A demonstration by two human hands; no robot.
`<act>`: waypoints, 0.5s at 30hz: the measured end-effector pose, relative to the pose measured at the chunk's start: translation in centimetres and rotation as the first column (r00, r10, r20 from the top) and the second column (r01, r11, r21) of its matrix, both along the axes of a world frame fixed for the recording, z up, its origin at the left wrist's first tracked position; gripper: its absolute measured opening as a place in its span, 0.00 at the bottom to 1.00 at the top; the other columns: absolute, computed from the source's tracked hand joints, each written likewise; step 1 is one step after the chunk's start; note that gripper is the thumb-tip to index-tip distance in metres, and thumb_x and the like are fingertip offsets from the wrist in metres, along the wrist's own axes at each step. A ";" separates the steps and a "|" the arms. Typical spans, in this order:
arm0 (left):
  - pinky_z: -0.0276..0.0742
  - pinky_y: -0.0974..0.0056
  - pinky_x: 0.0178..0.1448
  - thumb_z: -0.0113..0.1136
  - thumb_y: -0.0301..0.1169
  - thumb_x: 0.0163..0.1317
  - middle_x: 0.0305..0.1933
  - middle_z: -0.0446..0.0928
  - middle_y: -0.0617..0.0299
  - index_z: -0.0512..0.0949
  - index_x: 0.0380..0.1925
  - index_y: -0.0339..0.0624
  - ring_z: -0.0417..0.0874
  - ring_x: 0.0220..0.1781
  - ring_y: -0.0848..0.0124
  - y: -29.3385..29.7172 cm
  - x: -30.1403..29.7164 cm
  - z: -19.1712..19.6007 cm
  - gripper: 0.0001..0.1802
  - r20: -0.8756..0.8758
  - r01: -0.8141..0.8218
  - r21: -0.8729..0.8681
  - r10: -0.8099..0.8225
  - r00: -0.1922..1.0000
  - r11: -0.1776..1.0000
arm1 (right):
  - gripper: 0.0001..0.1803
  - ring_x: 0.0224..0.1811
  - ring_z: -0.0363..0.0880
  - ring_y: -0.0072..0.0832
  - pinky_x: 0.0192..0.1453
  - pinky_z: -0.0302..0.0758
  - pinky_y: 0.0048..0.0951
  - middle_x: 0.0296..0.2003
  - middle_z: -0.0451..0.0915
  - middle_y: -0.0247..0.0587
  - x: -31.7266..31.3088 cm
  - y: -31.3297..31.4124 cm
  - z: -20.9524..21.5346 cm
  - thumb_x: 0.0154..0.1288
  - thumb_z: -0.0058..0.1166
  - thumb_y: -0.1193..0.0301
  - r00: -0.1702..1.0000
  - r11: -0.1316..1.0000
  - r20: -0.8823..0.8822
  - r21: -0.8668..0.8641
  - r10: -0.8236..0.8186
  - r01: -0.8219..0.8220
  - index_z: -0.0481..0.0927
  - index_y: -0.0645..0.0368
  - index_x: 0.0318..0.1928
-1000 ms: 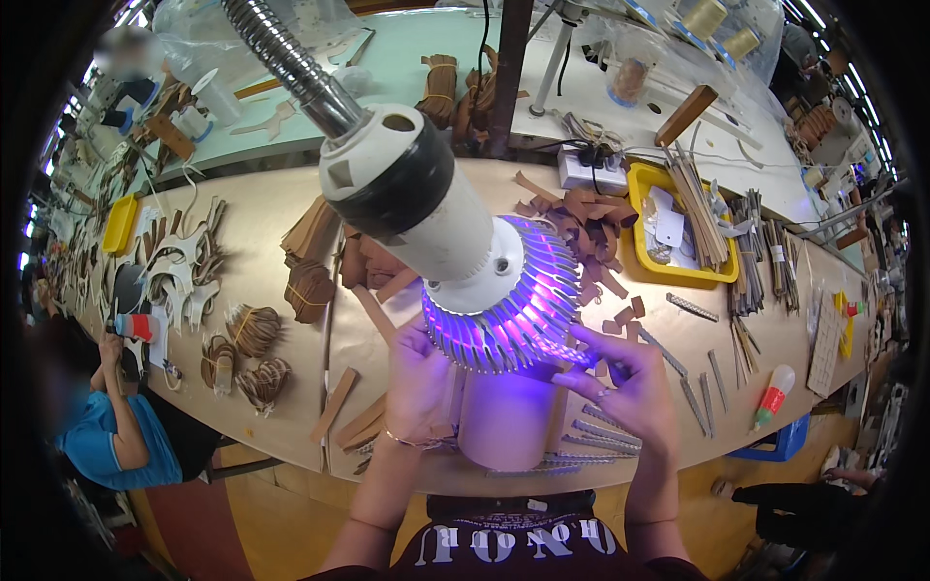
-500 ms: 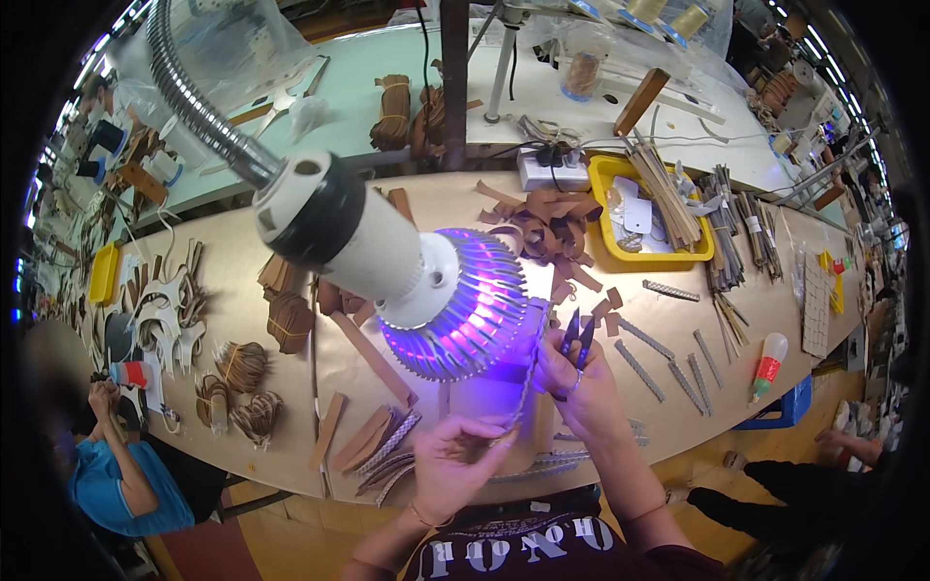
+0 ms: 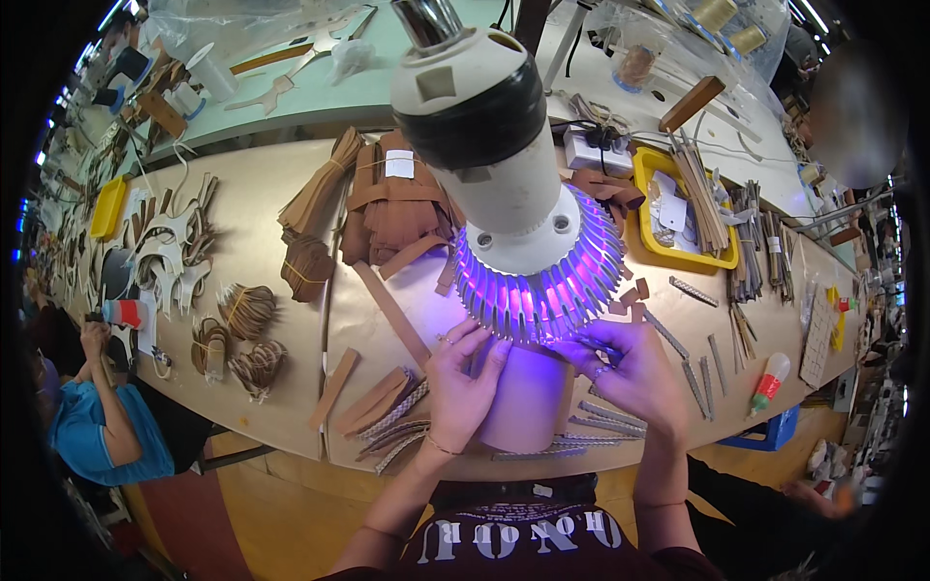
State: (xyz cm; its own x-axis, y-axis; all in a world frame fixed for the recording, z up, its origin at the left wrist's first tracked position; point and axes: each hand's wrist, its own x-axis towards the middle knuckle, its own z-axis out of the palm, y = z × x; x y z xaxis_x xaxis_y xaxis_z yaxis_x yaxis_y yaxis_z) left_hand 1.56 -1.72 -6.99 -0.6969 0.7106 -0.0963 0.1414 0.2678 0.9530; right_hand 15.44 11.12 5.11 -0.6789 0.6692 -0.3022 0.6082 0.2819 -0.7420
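Under the lamp at six o'clock, the grip of left hand and right hand can't be told, work seems unfinished, and grey strips are laid at four o'clock.

Left grip | right grip | both near purple-lit lamp | tan cylinder

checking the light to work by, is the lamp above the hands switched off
No, the lamp glows purple and tints the top of the tan cylinder between the left hand and right hand.
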 end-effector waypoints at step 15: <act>0.76 0.70 0.50 0.56 0.18 0.63 0.50 0.76 0.54 0.79 0.39 0.25 0.77 0.50 0.71 0.6 -2.2 -0.8 0.07 0.179 0.085 0.204 -0.122 0.976 0.975 | 0.11 0.34 0.79 0.48 0.38 0.73 0.45 0.28 0.80 0.50 -1.8 -1.0 -5.6 0.59 0.55 0.64 0.971 0.986 -0.234 0.167 0.042 -0.002 0.80 0.56 0.38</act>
State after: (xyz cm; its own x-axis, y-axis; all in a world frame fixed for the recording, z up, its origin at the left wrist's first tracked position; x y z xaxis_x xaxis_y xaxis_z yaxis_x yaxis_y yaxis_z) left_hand -0.65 -1.12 -7.80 -0.6008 0.7961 -0.0725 -0.0296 0.0685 0.9972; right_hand 13.68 10.12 -0.50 -0.7326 0.6804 -0.0187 0.4140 0.4237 -0.8057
